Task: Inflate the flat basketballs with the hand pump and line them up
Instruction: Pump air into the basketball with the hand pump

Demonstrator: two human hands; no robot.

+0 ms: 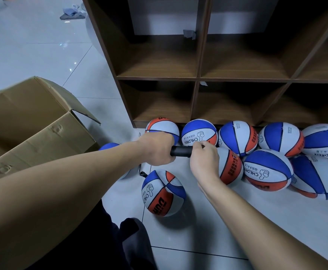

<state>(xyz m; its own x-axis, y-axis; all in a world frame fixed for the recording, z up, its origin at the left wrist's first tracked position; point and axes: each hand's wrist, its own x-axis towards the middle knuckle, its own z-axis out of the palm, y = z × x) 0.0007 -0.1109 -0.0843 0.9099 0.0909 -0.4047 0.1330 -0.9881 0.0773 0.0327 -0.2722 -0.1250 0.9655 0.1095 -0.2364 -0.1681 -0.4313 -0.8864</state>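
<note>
Pump (180,151) lies level, long axis left-right. Left hand (156,148) grips barrel; right hand (204,159) pinches right tip, nearest ball (230,166) just right of pump.

Basketballs (199,132): ten visible, one mostly hidden behind the left forearm. Hand pump (180,151): one. Cardboard box (32,121): one, open. Wooden cubby shelf unit (198,78): one. Hands (156,148): two.

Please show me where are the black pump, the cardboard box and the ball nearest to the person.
black pump (180,151), head view, on its barrel.
cardboard box (42,121), head view, on its front wall.
nearest ball (162,193), head view, on its top.
</note>
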